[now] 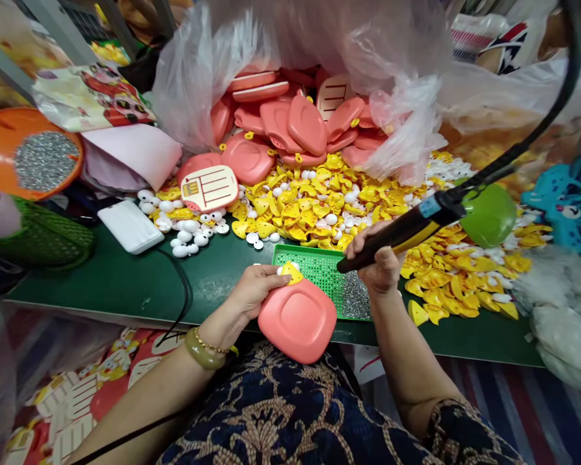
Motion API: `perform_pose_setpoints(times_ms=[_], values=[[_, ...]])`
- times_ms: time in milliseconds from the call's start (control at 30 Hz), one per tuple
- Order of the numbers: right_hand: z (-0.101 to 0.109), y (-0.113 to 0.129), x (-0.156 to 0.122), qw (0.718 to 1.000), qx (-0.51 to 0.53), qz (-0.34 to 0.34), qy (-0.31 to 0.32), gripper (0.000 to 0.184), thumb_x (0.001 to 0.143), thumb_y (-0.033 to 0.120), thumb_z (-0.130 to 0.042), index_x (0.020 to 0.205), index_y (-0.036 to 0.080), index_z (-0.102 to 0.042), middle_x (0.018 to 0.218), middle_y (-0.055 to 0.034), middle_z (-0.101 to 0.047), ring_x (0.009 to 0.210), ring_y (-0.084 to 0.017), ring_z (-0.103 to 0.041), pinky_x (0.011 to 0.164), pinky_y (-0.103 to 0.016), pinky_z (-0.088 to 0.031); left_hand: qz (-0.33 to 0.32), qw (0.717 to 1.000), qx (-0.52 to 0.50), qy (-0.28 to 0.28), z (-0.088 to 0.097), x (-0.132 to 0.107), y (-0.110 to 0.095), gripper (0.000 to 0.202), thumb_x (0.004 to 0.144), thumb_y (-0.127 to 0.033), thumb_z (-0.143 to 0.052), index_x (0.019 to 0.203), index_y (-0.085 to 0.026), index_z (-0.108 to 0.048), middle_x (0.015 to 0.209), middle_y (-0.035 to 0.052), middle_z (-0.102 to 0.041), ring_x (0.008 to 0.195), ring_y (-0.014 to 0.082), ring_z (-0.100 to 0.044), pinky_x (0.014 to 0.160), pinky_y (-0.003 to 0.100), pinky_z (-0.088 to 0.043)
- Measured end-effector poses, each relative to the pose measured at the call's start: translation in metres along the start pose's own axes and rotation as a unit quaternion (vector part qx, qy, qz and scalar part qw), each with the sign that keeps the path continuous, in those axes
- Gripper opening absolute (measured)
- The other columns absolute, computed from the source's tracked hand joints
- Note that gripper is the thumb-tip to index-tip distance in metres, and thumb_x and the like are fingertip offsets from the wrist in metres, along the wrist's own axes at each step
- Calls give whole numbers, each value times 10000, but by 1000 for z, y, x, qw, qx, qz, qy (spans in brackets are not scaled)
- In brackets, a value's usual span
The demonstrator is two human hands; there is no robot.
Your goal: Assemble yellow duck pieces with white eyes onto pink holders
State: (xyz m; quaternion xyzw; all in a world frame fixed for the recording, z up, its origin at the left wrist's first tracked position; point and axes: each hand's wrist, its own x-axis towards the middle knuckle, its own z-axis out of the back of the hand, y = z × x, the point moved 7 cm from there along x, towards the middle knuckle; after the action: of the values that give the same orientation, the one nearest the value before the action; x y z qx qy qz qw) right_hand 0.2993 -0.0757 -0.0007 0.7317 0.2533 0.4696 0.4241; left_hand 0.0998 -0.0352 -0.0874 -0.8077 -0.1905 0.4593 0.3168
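Observation:
My left hand grips a coral-pink plastic toy body at its top end, where a yellow piece with small holes and white eye parts sits under my thumb. The toy is just above the bench edge, in front of my lap. Closed round a black electric screwdriver with a yellow stripe is my right hand. The tool's cable rises to the upper right, and its tip points left, apart from the toy. Beneath the tool lies a green perforated tray with small metal screws in its right part.
Yellow beak-like pieces and white eye parts cover the green bench. Pink bodies fill a plastic bag behind. At left are a white power bank, a green basket and an orange bowl of screws.

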Motion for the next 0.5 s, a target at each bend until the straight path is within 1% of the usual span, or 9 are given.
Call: perform_pose_setpoints(times_ms=[100,200,367,500], values=[[-2,-23,-9,999,20,-31,18,603,650,694,-610,1044,242,-544,577,62,-449,431,-99,-457,433,-256,-436,4,1000,3,-2,0,3,2,97,596,-94,-740,682,-70,-702,618,69,-695,496,119,-608,515,211,-476],[-2,-35,-15,998,25,-52,29,634,648,702,-602,1062,225,-553,559,67,-452,418,-96,-453,434,-251,-430,-1,1000,2,-3,1,4,1,95,590,-85,-741,675,-80,-700,624,66,-692,501,113,-599,522,215,-469],[-2,-44,-19,997,12,-76,32,637,650,706,-574,1063,220,-574,551,69,-435,417,-97,-445,449,-258,-438,-4,1000,1,5,2,5,3,97,603,-100,-737,695,-96,-706,647,60,-684,550,117,-600,573,235,-476],[0,-46,-20,997,8,-75,21,641,639,711,-569,1057,226,-583,551,69,-431,415,-101,-448,460,-266,-443,-3,1000,1,9,3,6,5,104,602,-115,-739,698,-98,-704,641,54,-676,559,120,-598,573,237,-472]])
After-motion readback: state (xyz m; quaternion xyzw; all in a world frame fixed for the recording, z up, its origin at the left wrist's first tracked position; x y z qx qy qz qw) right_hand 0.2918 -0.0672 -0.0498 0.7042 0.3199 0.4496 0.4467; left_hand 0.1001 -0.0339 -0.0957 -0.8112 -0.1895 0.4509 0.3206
